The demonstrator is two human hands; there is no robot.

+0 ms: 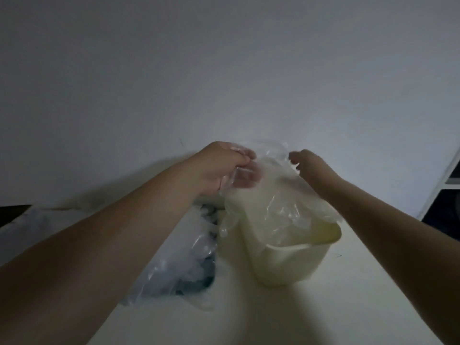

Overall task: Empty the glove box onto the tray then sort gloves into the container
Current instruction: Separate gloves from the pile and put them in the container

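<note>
You are mid-sort: your left hand (224, 168) grips a clear glove (273, 190) over the container (286, 262), fingers curled. Your right hand (311, 168) is at its edge, grip unclear. Next, lower it in and release.

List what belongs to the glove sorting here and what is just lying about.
Job: clear plastic glove, pinched by left hand, right hand at its edge; cream container beneath; pile of clear gloves left of it.
Lying about: white shelf unit at far right; dark object at far left.
</note>
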